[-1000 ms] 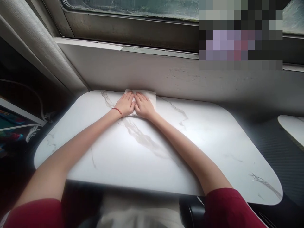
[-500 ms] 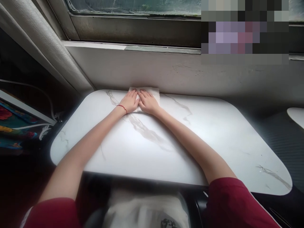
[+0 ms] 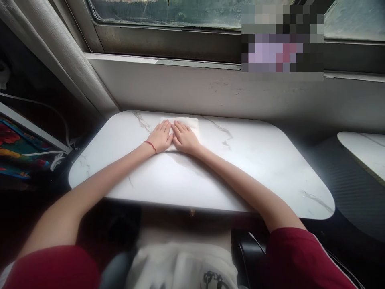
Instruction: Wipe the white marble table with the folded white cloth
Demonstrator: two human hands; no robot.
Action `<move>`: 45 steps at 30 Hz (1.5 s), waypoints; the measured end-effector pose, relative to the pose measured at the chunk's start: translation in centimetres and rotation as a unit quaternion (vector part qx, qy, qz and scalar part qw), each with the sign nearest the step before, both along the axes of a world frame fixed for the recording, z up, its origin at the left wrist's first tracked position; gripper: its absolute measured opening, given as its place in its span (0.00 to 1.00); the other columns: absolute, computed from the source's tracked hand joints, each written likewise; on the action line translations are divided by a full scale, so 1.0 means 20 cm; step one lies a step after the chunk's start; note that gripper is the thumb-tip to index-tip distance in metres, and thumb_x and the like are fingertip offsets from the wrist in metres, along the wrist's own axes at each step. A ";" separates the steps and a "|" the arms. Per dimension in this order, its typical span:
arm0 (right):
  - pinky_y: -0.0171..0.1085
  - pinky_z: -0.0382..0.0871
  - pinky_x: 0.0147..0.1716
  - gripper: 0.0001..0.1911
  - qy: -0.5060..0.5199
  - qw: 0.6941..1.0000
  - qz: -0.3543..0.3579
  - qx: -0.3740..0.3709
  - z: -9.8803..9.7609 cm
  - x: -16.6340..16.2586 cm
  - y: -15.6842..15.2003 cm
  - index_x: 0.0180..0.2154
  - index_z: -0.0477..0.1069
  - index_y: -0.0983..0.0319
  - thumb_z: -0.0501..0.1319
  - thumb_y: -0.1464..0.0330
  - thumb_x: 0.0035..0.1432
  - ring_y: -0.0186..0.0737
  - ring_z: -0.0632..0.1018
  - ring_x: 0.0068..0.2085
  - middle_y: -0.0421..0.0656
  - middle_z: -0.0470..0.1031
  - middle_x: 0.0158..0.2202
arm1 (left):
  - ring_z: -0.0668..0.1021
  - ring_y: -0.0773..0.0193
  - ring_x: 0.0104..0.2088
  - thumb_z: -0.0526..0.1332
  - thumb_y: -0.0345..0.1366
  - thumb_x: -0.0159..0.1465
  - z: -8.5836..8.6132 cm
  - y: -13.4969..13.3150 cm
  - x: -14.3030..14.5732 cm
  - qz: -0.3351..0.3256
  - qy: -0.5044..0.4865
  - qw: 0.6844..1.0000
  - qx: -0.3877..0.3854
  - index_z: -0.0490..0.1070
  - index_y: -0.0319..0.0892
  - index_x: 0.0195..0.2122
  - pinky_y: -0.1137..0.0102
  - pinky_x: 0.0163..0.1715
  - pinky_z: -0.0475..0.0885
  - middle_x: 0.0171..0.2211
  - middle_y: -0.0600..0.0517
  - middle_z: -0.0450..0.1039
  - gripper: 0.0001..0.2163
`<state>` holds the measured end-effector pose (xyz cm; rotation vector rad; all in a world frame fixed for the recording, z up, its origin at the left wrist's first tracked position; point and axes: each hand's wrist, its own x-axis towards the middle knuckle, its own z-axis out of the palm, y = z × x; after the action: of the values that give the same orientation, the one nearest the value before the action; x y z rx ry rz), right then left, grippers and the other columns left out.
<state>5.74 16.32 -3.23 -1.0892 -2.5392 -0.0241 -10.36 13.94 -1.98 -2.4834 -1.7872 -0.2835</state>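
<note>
Both my hands lie flat, side by side, on a white cloth or paper wipe (image 3: 192, 123) spread on the white marble-patterned table (image 3: 255, 160). My left hand (image 3: 161, 135) presses on the wipe's left part, fingers stretched toward the wall; a thin red bracelet (image 3: 151, 145) circles its wrist. On the wipe's right part rests my right hand (image 3: 184, 137), palm down with its fingers extended. The two thumbs nearly meet in the middle. Much of the wipe is hidden under the palms.
Behind the table rises a pale wall (image 3: 168, 86) below a window (image 3: 192, 14). A light curtain (image 3: 57, 48) hangs at the left, near white cables (image 3: 58, 160) and a colourful patterned cloth (image 3: 18, 148). Another white tabletop (image 3: 363, 146) shows at the right.
My hands and the wipe have drawn back from the wall toward me, leaving a strip of tabletop beyond the wipe. The camera view has shifted slightly.
</note>
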 end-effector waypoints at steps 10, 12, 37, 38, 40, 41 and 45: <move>0.55 0.52 0.71 0.32 0.020 0.997 0.071 0.009 -0.01 0.20 -0.62 0.68 0.56 0.78 0.45 0.65 0.70 0.57 0.56 0.73 0.61 0.55 0.71 | 0.56 0.47 0.72 0.43 0.39 0.72 -0.02 -0.69 0.15 -0.003 -0.010 0.999 0.040 0.55 0.22 0.68 0.52 0.71 0.54 0.71 0.32 0.53 0.29; 0.55 0.52 0.71 0.32 0.024 0.996 0.084 0.005 -0.01 0.25 -0.71 0.68 0.56 0.79 0.44 0.65 0.70 0.56 0.55 0.73 0.61 0.54 0.71 | 0.56 0.45 0.72 0.43 0.39 0.72 -0.02 -0.78 0.19 -0.008 -0.008 0.999 0.042 0.56 0.21 0.68 0.51 0.71 0.55 0.71 0.30 0.53 0.29; 0.55 0.54 0.69 0.34 -0.015 1.000 0.024 0.003 -0.02 0.55 -0.01 0.67 0.58 0.79 0.43 0.64 0.67 0.56 0.59 0.72 0.61 0.56 0.70 | 0.53 0.42 0.73 0.46 0.37 0.69 0.01 -0.03 0.53 -0.034 -0.019 0.999 -0.016 0.53 0.17 0.68 0.51 0.71 0.47 0.71 0.28 0.49 0.31; 0.55 0.54 0.69 0.34 -0.015 1.000 0.013 0.002 -0.03 0.57 0.05 0.67 0.58 0.79 0.43 0.64 0.67 0.56 0.59 0.72 0.61 0.57 0.70 | 0.52 0.43 0.73 0.46 0.36 0.69 0.01 0.04 0.55 -0.036 -0.023 0.999 -0.019 0.53 0.17 0.68 0.52 0.72 0.46 0.72 0.28 0.48 0.31; 0.56 0.54 0.69 0.34 -0.012 1.000 -0.005 0.000 -0.04 0.60 0.16 0.67 0.57 0.78 0.44 0.64 0.67 0.56 0.59 0.71 0.61 0.57 0.70 | 0.52 0.45 0.73 0.46 0.36 0.70 0.01 0.16 0.58 -0.041 -0.032 0.998 -0.025 0.52 0.18 0.68 0.55 0.72 0.45 0.72 0.30 0.48 0.30; 0.56 0.54 0.68 0.34 -0.010 1.000 -0.011 -0.001 -0.04 0.62 0.21 0.68 0.57 0.77 0.44 0.64 0.67 0.56 0.59 0.71 0.60 0.57 0.71 | 0.52 0.45 0.73 0.46 0.37 0.70 0.01 0.22 0.60 -0.045 -0.038 0.998 -0.026 0.53 0.18 0.68 0.55 0.72 0.45 0.72 0.30 0.48 0.30; 0.57 0.55 0.68 0.33 -0.006 0.999 -0.040 -0.003 -0.05 0.68 0.35 0.68 0.56 0.74 0.44 0.64 0.68 0.55 0.59 0.71 0.58 0.57 0.71 | 0.54 0.47 0.73 0.47 0.37 0.70 0.00 0.40 0.66 -0.069 -0.060 0.996 -0.026 0.55 0.20 0.67 0.56 0.72 0.44 0.72 0.31 0.51 0.29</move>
<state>19.43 23.22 -4.25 -1.1955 -2.5076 -0.0443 2.78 21.87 -1.92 -2.6846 -1.6882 -0.4075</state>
